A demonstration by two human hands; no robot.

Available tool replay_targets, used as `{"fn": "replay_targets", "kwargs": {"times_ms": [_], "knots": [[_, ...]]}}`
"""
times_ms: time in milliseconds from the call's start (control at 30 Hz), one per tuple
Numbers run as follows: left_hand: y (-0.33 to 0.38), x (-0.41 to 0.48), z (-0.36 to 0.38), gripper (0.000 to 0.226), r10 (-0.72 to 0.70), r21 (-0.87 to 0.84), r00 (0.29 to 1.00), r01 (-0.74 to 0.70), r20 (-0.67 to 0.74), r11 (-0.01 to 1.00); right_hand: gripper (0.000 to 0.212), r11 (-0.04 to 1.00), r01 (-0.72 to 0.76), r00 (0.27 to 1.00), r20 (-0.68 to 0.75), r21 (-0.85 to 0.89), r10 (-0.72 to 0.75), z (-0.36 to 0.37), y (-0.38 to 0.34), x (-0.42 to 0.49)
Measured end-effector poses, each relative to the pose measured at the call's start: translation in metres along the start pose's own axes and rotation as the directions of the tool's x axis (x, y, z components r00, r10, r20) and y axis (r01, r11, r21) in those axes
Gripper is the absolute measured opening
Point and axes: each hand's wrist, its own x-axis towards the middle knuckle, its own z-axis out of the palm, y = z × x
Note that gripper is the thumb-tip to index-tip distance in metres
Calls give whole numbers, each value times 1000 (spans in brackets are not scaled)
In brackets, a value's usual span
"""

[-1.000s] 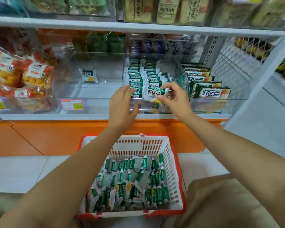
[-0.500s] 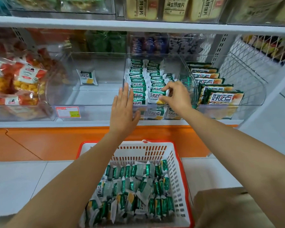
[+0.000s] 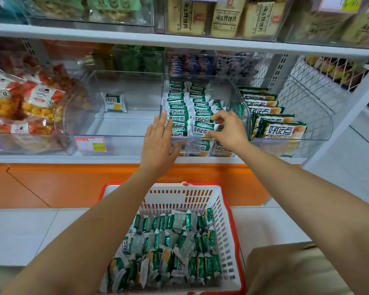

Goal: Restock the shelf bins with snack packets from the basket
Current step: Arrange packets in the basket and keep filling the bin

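Snack packets: small green-and-white packets (image 3: 188, 116) stand in two tidy rows inside the middle bin (image 3: 242, 96), a clear tub on the lower shelf; many more lie loose in the basket (image 3: 228, 222) on the floor below that bin.
Landmark: the middle bin; every place below is given from it.
Left hand: the left hand (image 3: 158, 143) is flat and spread, fingers straight, palm against the bin's front left corner, holding nothing; it seems to steady the tub.
Right hand: the right hand (image 3: 228, 130) reaches over the bin's front wall, thumb and fingertips (image 3: 216, 119) pinched at the nearest packet of the right row; whether it still grips that packet or only nudges it, I cannot tell.
Left of the bin: a neighbouring clear bin (image 3: 115, 128) holds a single packet (image 3: 115, 102) at its back and is otherwise bare.
Right of the bin: larger packs (image 3: 282, 129) of the same brand stand in a file.
Step in hand: by my judgement, seating a packet at the front of the right row.
Doing it well: set the packet upright, label facing forward, pressed snug against the one behind so the row does not slump; keep the left palm bracing the tub so it does not slide back.
Progress: the basket is still well stocked, so much remains.
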Motion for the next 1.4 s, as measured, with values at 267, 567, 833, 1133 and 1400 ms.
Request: {"fn": "replay_targets", "kwargs": {"times_ms": [267,567,833,1133,1400], "knots": [[3,-22,-26,64,17,-31,999,-18,-32,999,30,996,88,992,-87,4,-87,-14,-23,-19],[-59,-83,-20,55,-31,8,998,31,-57,999,12,911,220,931,203,349,-303,65,-75,-77],[-149,-164,25,57,-266,115,946,248,187,962,11,968,56,815,549,246,-186,186,-58,-118],[-196,-212,66,72,-279,82,901,268,331,960,24,999,-20,528,849,33,-18,286,-21,-151],[-198,-216,72,72,-279,64,911,273,305,960,20,999,25,247,968,-46,38,332,-18,-186]]}}
